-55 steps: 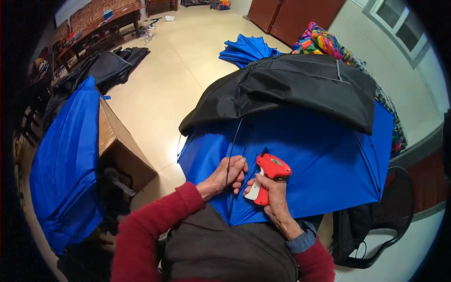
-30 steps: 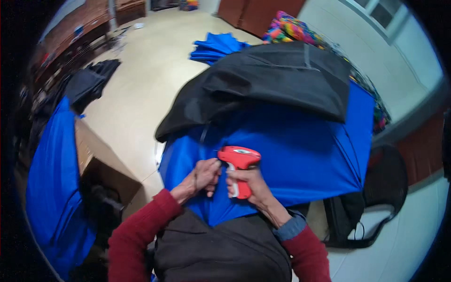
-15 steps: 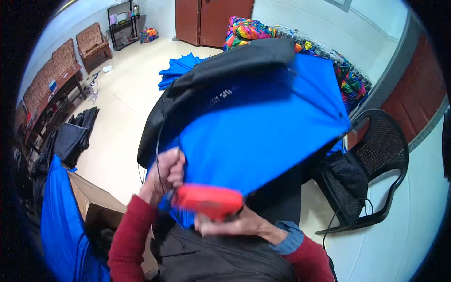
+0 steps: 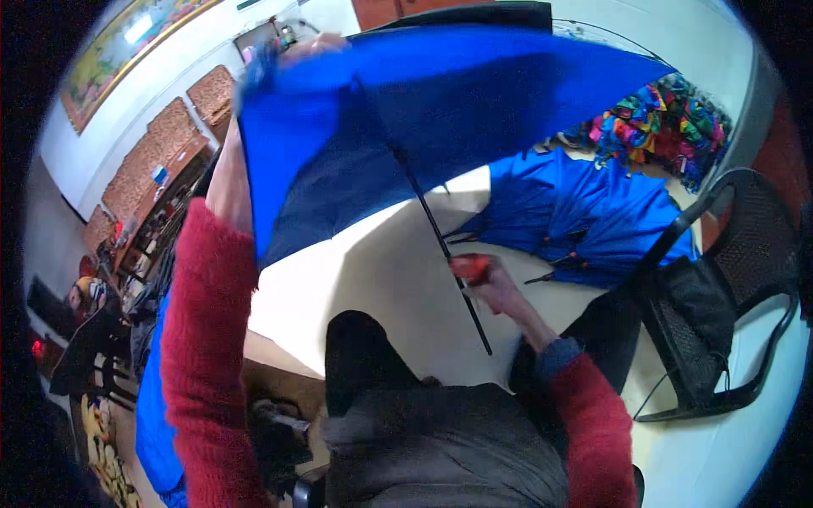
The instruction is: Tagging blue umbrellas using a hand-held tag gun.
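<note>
A blue umbrella [image 4: 474,76] is spread out in front of me, its underside partly toward me. Its thin black shaft [image 4: 428,212] slants down to the right. At the canopy's upper left edge is my left hand [image 4: 313,49], smeared by motion, its fingers unclear. My right hand [image 4: 500,295] is closed around a red hand tool [image 4: 470,267], which is blurred and sits against the lower shaft. Whether that hand also grips the shaft is hidden.
Several blue umbrellas [image 4: 584,212] lie on the floor to the right, before a multicoloured pile [image 4: 652,127]. A black chair [image 4: 754,229] holding a dark bag [image 4: 694,313] stands at right. Low left is an open cardboard box [image 4: 284,356]; wooden seats [image 4: 152,152] line the left wall.
The umbrella has been raised and tilted, so its underside and shaft now show. My left hand went up and left with the canopy; my right hand moved up and right with the red tool.
</note>
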The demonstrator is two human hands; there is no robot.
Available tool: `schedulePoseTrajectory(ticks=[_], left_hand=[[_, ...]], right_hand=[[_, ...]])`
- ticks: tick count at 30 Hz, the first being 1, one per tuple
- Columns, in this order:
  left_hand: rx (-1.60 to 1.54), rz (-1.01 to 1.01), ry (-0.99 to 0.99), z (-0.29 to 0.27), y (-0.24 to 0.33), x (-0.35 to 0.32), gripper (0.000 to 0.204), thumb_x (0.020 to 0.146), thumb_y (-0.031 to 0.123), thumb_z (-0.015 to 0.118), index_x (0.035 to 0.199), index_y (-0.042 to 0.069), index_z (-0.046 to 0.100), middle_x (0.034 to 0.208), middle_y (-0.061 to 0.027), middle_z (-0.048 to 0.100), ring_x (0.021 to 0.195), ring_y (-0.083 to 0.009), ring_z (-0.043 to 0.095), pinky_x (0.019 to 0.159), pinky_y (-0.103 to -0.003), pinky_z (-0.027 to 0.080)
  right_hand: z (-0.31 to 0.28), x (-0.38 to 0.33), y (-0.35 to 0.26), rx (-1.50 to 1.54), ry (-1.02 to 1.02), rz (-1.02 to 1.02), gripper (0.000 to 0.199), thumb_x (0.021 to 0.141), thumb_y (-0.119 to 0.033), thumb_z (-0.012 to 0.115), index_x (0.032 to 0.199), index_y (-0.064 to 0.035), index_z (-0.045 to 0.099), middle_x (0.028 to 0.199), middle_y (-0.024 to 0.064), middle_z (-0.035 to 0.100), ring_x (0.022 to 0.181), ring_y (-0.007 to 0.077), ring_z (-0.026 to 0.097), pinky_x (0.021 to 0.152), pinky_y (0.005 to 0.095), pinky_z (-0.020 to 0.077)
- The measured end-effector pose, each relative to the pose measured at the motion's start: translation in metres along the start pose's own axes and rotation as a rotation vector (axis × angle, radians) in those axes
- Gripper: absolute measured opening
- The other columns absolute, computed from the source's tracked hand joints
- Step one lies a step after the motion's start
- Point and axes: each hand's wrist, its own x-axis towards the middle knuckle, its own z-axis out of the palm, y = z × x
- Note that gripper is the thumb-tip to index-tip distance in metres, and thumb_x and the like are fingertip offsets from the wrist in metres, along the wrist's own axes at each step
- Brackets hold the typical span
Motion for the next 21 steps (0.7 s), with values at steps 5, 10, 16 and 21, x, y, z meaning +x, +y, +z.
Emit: schedulePoseTrajectory(ticks=[5,10,16,21], left_hand=[[0.500,0.239,0.259,-0.009,0.028,0.037,0.011,0.090,0.013,0.042,0.091,0.003,0.047,0.070,0.0005,0.043,0.060,-0.0093,0.045,0.059,-0.021,0.043],[0.421,0.326,0.371,0.002,0.045,-0.012,0.012,0.090,0.015,0.042,0.085,0.004,0.046,0.068,0.0000,0.044,0.059,-0.0095,0.044,0.056,-0.022,0.039],[0.330,0.482,0.510,-0.075,0.130,-0.029,0.017,0.090,0.017,0.042,0.078,0.005,0.046,0.066,-0.0007,0.045,0.058,-0.0098,0.043,0.053,-0.023,0.035],[0.732,0.704,0.670,-0.076,0.107,-0.050,0.024,0.089,0.020,0.045,0.068,0.008,0.045,0.058,0.0015,0.042,0.050,-0.0076,0.037,0.046,-0.023,0.027]], right_hand=[[0.013,-0.023,0.004,0.120,-0.072,0.400,0.032,0.067,-0.009,0.066,0.098,-0.0057,0.060,0.082,0.0016,0.059,0.081,0.0133,0.053,0.076,0.0273,0.0432],[0.047,-0.028,-0.007,0.212,-0.188,0.548,0.030,0.068,-0.007,0.067,0.097,-0.0046,0.060,0.077,0.0008,0.057,0.073,0.0124,0.052,0.071,0.0258,0.0429],[0.046,-0.010,-0.047,0.355,0.141,0.334,0.035,0.067,-0.008,0.069,0.100,-0.0027,0.058,0.075,-0.0008,0.055,0.068,0.0109,0.050,0.065,0.0259,0.0426],[0.046,-0.007,-0.089,0.344,0.140,0.184,0.029,0.068,-0.006,0.069,0.094,-0.0045,0.056,0.076,-0.0003,0.055,0.065,0.0101,0.052,0.060,0.0248,0.0422]])
